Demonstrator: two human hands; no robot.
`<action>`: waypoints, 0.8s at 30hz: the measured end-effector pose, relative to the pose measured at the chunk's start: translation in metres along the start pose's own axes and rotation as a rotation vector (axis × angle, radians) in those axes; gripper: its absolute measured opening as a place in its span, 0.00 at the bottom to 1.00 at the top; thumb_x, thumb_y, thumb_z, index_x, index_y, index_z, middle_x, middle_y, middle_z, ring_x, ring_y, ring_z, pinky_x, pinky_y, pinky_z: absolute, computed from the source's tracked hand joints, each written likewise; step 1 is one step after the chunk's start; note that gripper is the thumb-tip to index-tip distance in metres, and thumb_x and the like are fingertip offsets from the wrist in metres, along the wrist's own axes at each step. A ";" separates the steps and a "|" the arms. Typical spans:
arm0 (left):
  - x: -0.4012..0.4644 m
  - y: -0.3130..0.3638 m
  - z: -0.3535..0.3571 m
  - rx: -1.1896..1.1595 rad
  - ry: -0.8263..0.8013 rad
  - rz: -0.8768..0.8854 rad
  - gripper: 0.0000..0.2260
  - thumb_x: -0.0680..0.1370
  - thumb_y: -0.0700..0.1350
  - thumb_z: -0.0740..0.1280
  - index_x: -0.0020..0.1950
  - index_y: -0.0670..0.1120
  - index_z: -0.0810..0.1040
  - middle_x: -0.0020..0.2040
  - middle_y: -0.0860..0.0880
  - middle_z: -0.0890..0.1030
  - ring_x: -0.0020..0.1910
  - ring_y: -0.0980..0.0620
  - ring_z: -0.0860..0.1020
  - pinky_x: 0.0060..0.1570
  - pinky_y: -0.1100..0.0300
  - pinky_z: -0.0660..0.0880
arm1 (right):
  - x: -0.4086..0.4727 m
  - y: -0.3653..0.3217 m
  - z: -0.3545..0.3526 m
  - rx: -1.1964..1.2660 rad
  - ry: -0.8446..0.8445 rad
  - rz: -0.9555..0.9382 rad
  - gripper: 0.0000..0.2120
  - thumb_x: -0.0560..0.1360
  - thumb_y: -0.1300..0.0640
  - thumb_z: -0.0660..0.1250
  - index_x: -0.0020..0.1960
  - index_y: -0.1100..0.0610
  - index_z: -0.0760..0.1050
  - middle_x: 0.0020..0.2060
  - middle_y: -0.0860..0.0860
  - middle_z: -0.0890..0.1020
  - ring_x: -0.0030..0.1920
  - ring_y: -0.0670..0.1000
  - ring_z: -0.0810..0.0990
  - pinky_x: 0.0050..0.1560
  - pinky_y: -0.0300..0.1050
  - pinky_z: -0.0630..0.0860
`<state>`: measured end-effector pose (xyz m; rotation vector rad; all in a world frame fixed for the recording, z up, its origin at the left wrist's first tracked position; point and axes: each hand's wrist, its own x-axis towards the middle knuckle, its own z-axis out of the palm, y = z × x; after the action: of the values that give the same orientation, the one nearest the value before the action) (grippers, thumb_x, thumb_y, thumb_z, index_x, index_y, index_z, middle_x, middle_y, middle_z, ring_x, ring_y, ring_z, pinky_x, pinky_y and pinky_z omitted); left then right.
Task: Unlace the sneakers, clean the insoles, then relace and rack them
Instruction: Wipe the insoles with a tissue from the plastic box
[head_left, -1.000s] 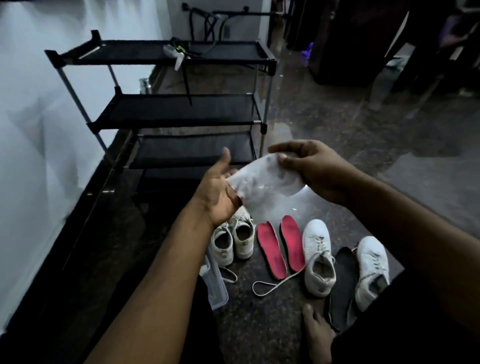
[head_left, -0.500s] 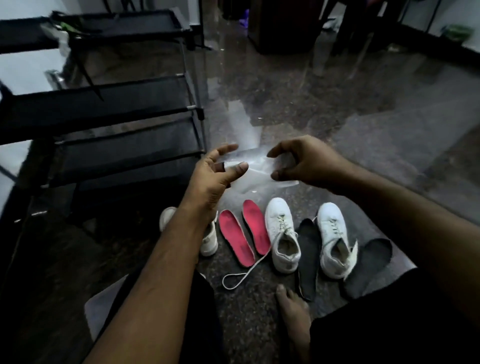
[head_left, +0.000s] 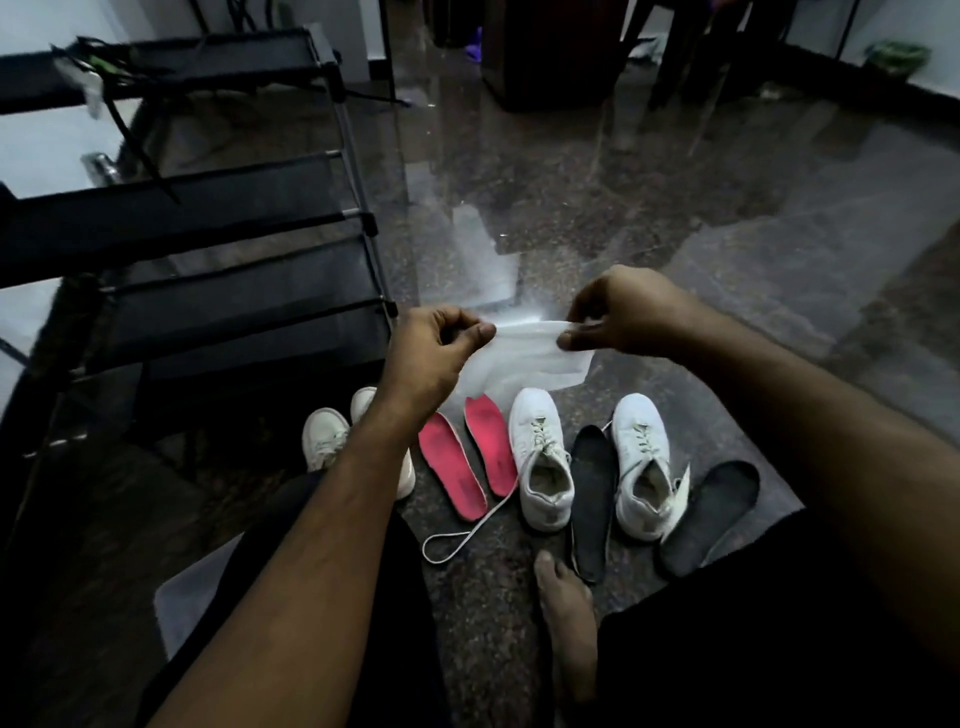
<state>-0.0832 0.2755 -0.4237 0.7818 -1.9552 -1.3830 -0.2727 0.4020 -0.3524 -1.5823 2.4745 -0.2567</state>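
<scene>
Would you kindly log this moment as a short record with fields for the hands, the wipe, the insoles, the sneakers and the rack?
left hand: pinches one end of the wipe
right hand: pinches the other end
wipe: white, stretched between both hands above the floor
red insoles: two, side by side on the floor
black insoles: two, beside the white sneakers
loose lace: on the floor
rack: no shoes seen on it
</scene>
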 end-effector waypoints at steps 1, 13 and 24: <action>-0.002 0.002 0.002 0.021 -0.017 0.011 0.05 0.77 0.44 0.73 0.42 0.47 0.83 0.34 0.49 0.79 0.34 0.56 0.75 0.38 0.59 0.72 | 0.000 -0.004 0.002 0.027 -0.013 -0.091 0.18 0.69 0.40 0.75 0.53 0.50 0.82 0.46 0.49 0.82 0.48 0.47 0.79 0.42 0.39 0.69; -0.017 0.019 -0.018 0.002 -0.159 0.014 0.10 0.82 0.44 0.66 0.47 0.38 0.77 0.38 0.41 0.77 0.36 0.49 0.73 0.34 0.56 0.71 | 0.010 -0.040 0.023 0.622 -0.362 -0.265 0.24 0.73 0.44 0.73 0.51 0.65 0.77 0.36 0.52 0.77 0.36 0.50 0.72 0.35 0.48 0.66; -0.009 -0.017 -0.025 -0.332 0.215 -0.261 0.12 0.84 0.52 0.63 0.48 0.45 0.74 0.31 0.48 0.73 0.22 0.54 0.69 0.22 0.64 0.63 | 0.048 -0.038 0.038 1.025 -0.406 0.021 0.19 0.78 0.52 0.68 0.60 0.67 0.77 0.46 0.59 0.82 0.36 0.50 0.81 0.33 0.41 0.79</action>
<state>-0.0563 0.2625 -0.4339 1.0014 -1.4497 -1.6452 -0.2493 0.3406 -0.3828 -1.0050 1.5843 -0.9087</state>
